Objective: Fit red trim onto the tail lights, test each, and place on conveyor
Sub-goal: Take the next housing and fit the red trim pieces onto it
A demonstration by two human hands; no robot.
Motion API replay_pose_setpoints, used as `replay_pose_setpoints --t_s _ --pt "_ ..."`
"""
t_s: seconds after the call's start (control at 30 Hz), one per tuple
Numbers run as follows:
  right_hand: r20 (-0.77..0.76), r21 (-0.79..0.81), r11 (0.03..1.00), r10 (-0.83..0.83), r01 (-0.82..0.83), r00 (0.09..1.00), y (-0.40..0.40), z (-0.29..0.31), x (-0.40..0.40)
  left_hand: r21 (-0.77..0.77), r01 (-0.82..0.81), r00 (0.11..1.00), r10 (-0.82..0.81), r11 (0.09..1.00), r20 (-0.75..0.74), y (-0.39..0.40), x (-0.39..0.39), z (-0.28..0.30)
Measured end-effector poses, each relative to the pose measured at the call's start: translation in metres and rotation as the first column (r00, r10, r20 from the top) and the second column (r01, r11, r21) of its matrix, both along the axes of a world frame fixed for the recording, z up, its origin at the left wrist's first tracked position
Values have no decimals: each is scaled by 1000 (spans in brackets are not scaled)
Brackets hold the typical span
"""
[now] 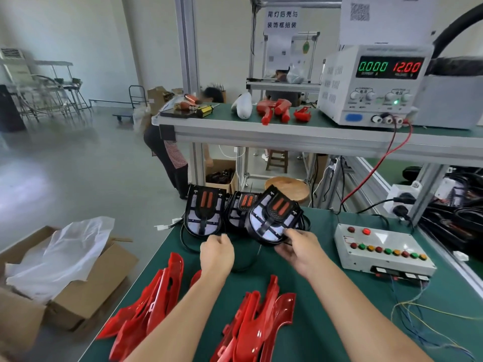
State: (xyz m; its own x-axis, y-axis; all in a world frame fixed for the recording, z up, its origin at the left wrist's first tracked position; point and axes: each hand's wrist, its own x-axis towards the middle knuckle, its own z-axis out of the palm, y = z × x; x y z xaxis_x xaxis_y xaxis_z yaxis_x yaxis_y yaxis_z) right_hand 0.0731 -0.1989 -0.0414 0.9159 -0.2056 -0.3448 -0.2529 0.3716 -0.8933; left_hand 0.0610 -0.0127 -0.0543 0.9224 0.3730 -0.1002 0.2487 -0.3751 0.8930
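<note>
Nearest, two heaps of red trim on the green worktop: left heap by the worktop's left edge, right heap between the forearms; pieces overlapping, too tangled to count. Both bare forearms stretched forward over those heaps. Left hand seen from the back, fingers curled down toward a thin black cable just below the left tail light; whether pinching it or empty, cannot tell. Right hand gripping the lower edge of the right tail light, thumb on top, fingers under, the unit tilted up off the worktop. Three black tail lights in a row at the far edge: left tail light leaning upright, middle tail light partly hidden behind the other two, each with red-orange bars in its upper part. To the right, one white test box with a row of coloured buttons, loose wires trailing off its front. On the floor left, open cardboard boxes with clear plastic liner. Up on the shelf, one power supply reading 0.000 and 12.00, red and black leads dropping down. More red parts and one white part beside it. Beyond, a person bent over at a carton.
</note>
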Motion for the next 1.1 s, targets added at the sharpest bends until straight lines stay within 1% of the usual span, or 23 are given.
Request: replay_pose_setpoints --t_s 0.07,0.17,0.2,0.27,0.33,0.43,0.5,0.57,0.63,0.67,0.77,0.83,0.9,0.97,1.03,1.1 --pt "20 52 999 -12 11 1000 -10 9 -13 10 28 998 -27 1000 -50 0 0 -2" --pt "50 116 993 -20 14 999 -23 23 -36 21 116 983 -111 993 -143 -3 1 -1" --pt "62 133 991 -14 5 998 -25 28 -44 43 147 974 -136 988 -181 -5 1 1" --pt "90 160 987 7 -21 996 -28 38 -57 142 205 952 -163 969 -257 -10 2 1" --pt "126 163 985 34 -54 991 -29 47 -68 272 268 927 -170 924 -336 -14 1 0" --pt "153 139 987 61 -82 986 -30 55 -78 446 387 904 -238 807 -355 -20 0 -3" --pt "157 121 989 66 -85 985 -31 57 -82 515 430 895 -273 741 -353 -24 -2 0" --pt "161 110 990 67 -86 985 -32 59 -85 549 452 888 -301 703 -346 -25 -1 3" --pt "167 110 990 71 -91 983 -34 60 -88 526 426 903 -309 736 -298 -23 0 8" --pt "172 117 989 68 -89 983 -36 61 -89 494 404 914 -314 770 -258 -22 -1 12" --pt "184 131 989 44 -69 982 -40 64 -93 431 338 936 -347 837 -59 -16 -1 29" --pt "193 126 991 25 -50 981 -39 66 -96 404 299 927 -363 865 92 -13 -3 43" --pt "207 108 994 12 -35 978 -36 68 -101 329 308 891 -392 893 230 -13 -8 59" --pt "224 123 992 -7 -22 975 -33 69 -109 257 362 832 -434 896 344 -18 -14 71" --pt "242 185 983 -40 -5 969 -28 68 -123 196 444 766 -484 874 424 -26 -25 79" --pt "263 258 966 -96 26 960 -21 66 -140 104 536 715 -517 837 472 -36 -37 85"
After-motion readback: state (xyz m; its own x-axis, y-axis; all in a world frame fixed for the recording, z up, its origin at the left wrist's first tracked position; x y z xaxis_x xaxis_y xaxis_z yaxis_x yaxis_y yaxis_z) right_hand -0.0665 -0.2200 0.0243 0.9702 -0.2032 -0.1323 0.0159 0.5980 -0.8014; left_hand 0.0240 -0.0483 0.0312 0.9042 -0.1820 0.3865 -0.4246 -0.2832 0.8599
